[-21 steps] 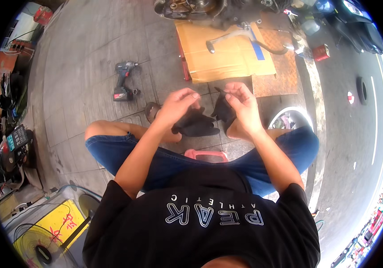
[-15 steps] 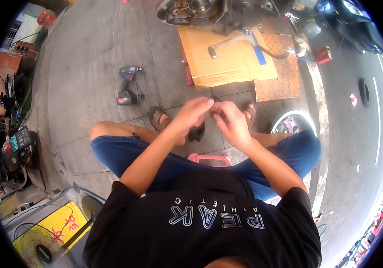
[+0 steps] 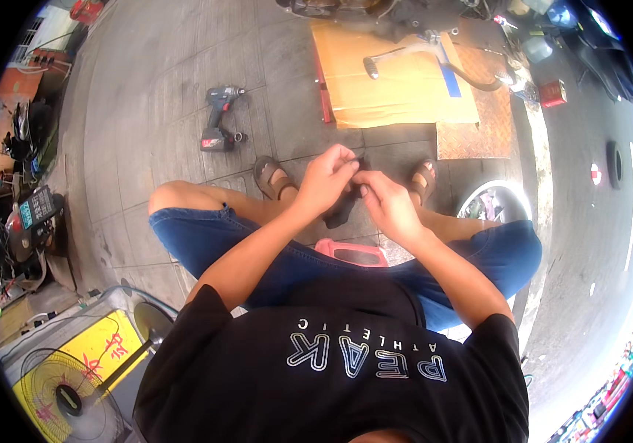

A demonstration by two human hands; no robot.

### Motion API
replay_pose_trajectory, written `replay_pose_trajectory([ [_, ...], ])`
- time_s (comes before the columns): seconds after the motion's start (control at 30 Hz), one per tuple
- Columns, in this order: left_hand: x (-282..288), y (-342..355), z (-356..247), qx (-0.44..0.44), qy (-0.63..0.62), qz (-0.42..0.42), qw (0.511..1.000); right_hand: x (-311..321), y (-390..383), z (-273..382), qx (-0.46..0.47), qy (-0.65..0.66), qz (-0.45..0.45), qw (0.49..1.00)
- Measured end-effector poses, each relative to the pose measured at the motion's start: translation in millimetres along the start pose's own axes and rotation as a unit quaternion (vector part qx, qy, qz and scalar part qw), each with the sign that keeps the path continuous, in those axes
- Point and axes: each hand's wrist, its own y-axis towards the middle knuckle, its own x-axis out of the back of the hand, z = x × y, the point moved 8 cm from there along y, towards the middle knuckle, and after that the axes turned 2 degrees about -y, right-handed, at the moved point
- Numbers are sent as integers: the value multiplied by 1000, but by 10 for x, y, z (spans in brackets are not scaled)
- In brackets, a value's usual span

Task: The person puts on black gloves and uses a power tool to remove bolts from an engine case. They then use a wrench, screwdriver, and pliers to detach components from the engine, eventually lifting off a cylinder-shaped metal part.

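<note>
Close together between my knees, my left hand point(image 3: 331, 177) and my right hand point(image 3: 386, 203) pinch black fabric point(image 3: 339, 213), apparently gloves, which hangs below my fingers and is partly hidden by them. Behind it are my sandaled feet. A pink plastic stool point(image 3: 350, 249) shows just below the fabric, between my thighs. A cordless power tool point(image 3: 220, 111) lies on the paved ground ahead to the left, with a socket beside its battery.
Cardboard point(image 3: 390, 96) on a rusty plate point(image 3: 471, 144) lies ahead under a metal lever point(image 3: 398, 53), below greasy engine parts point(image 3: 331, 7). A white bucket point(image 3: 508, 190) holding items sits right. A fan point(image 3: 66, 395) stands lower left, a scooter point(image 3: 14, 236) left. A tire point(image 3: 614, 166) lies right.
My hands have come from apart, each at separate black fabric, to nearly touching on one bunched dark mass. My feet now show more, and the view has shifted slightly.
</note>
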Motion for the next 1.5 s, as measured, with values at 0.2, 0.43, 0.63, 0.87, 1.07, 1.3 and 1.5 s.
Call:
replay_pose_trajectory([
  [0.2, -275, -302, -305, -131, 127, -8, 983, -22, -30, -591, -199, 114, 50, 972],
  [0.43, -623, -583, -249, -223, 149, -50, 962, 87, -387, -772, -431, 450, 20, 782],
  [0.63, -658, -503, -28, -170, 204, 4, 964, -34, -307, -810, -379, 525, -22, 762],
  [0.87, -598, -476, 15, -153, 14, -27, 988, -54, -342, -1121, -393, 641, -159, 640],
  [1.07, -582, -452, -11, -107, -47, 46, 992, -305, -580, -1250, -453, 463, -172, 742],
  [1.3, -536, -517, -59, -129, 14, 97, 987, -568, -457, -1370, -446, 438, -136, 769],
  [1.5, -374, -447, 89, -121, 122, 12, 985, -804, -271, -1342, -453, 486, -31, 746],
])
